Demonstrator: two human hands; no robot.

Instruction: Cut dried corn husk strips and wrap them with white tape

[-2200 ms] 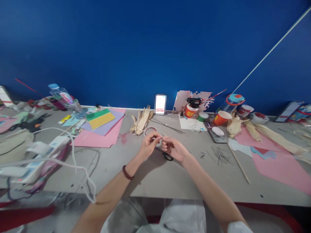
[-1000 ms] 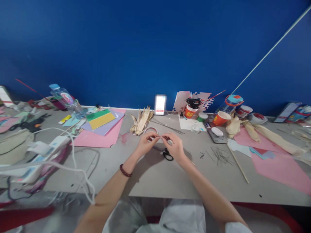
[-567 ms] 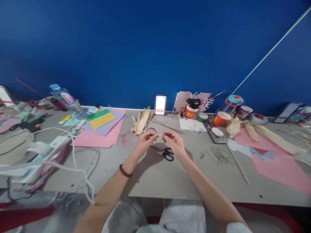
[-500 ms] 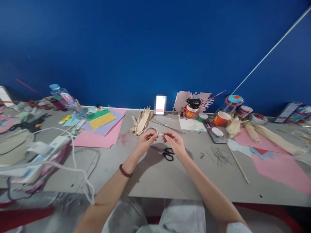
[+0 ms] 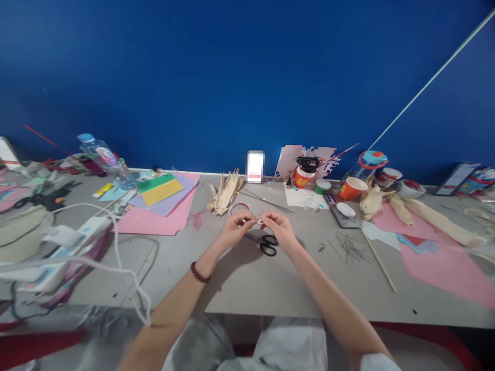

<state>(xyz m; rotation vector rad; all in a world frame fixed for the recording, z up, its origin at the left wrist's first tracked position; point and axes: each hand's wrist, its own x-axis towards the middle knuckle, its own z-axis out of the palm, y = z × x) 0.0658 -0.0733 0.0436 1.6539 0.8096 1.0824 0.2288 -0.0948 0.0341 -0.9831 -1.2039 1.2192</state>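
Observation:
Close together over the table, my left hand [image 5: 234, 228] and my right hand [image 5: 278, 228] pinch a small pale strip [image 5: 260, 221] between their fingertips. Most of the strip is hidden by the fingers, and its material is too small to make out. Black-handled scissors [image 5: 268, 246] lie just below, between the hands, their blades partly behind my left hand. Beyond my left fingers a roll of tape [image 5: 240, 206] rests flat. Behind it leans a bundle of dried corn husks [image 5: 224, 195].
A propped phone [image 5: 255, 166] stands at the blue wall. Coloured paper [image 5: 160, 191] and a power strip [image 5: 73, 252] with white cables lie left. On the right are thin wires [image 5: 352, 248], an orange paper cup [image 5: 352, 189], a wooden stick [image 5: 379, 261] and more husks [image 5: 444, 224].
My fingertips have drawn nearer to each other around the pale strip. The hands have tilted slightly; the things on the table stay where they were.

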